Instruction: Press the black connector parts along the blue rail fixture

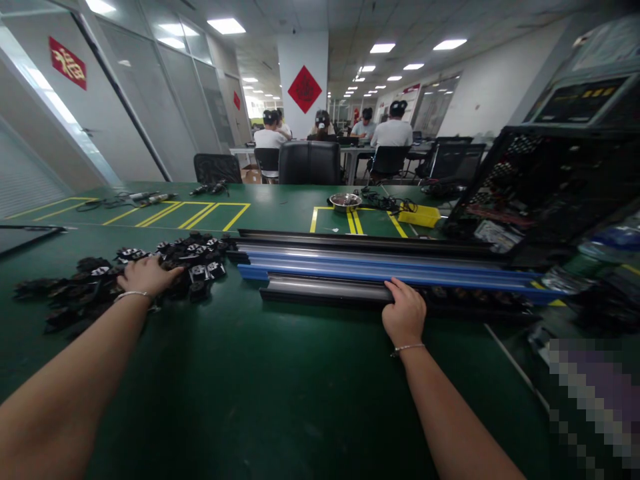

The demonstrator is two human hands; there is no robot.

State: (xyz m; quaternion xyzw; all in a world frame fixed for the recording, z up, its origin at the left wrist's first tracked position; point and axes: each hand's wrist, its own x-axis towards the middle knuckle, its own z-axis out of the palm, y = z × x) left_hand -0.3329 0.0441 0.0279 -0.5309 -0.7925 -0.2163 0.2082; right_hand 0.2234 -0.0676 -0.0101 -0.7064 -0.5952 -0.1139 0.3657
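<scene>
My left hand point(149, 275) rests on a pile of small black parts point(200, 272) at the left, some with white faces. Its thumb stands apart from the fingers, whose tips are partly hidden among the parts. The nearest of several long rails, a black channel-shaped rail point(320, 292), has my right hand point(405, 310) closed on its front edge. To the right of that hand, small dark parts sit in a row along the rail. Directly behind lies a blue rail point(320, 270), with further black rails point(340, 240) parallel to it.
Green table point(280, 393) with yellow tape outlines. Toward the back are a metal bowl point(345, 201), black cables point(387, 199), a yellow block point(420, 215) and cabled tools point(150, 198). An opened computer case point(545, 180) stands at right, near a plastic bottle point(595, 260). People sit beyond.
</scene>
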